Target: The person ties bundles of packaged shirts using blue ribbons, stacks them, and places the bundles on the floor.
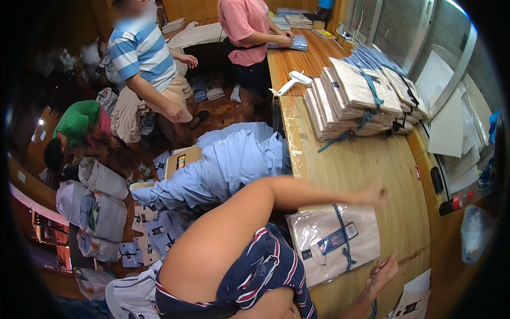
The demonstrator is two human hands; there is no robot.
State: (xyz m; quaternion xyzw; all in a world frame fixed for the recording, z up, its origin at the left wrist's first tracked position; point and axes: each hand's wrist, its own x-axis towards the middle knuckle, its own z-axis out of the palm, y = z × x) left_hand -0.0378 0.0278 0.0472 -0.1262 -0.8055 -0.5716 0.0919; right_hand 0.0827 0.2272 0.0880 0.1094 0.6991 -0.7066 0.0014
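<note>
A folded beige garment in a clear plastic bag [313, 268] lies on the wooden table, with a dark blue cloth strip [340, 222] around it and a dark blue tag [330, 243] on top. My left arm reaches across the bundle's far side. Past the bundle's right far corner, my left hand [376, 194] is closed like a fist and somewhat blurred. At the near right corner is my right hand [382, 272], raised with its fingers curled in. What either hand holds, if anything, I cannot make out. Another blue strip [375, 308] shows beside my right wrist.
Tied stacks of beige garments [350, 98] stand at the table's far right, beside a white lint roller [295, 82]. Blue garments [228, 165] are heaped left of the table. Stuffed bags [101, 212] sit on the floor. Several people work nearby; one handles a blue packet [294, 42].
</note>
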